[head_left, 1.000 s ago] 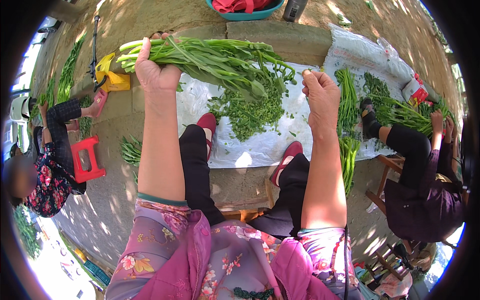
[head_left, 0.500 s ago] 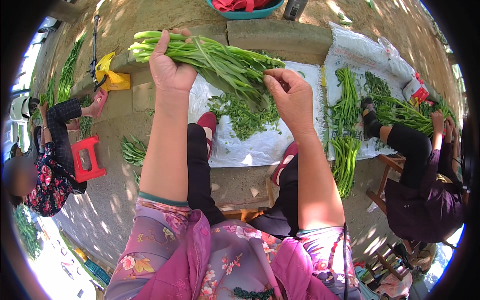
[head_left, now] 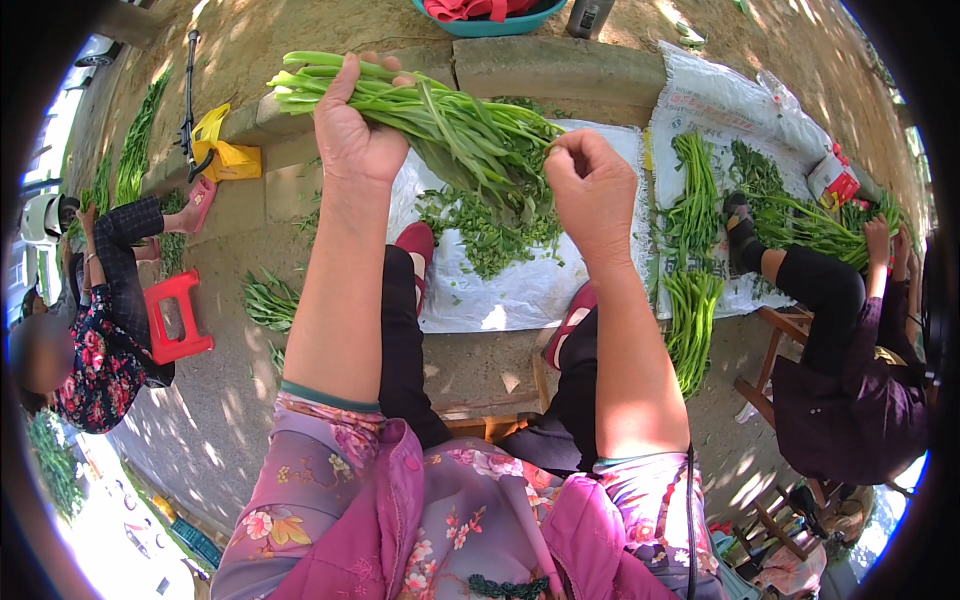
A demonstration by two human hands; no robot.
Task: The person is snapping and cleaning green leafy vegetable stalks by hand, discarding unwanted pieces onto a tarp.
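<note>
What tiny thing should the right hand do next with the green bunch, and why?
Probably a small pinch and snap at the tips of the green bunch. The right hand has its fingers curled in at those tips, the left hand grips the bunch nearer the pale stalk ends, and loose green pieces already lie below on the white sheet.

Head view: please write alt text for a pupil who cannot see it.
A person's left hand grips a bunch of leafy green stalks, the right hand at its leafy end. Loose leaves lie on a white sheet.
</note>
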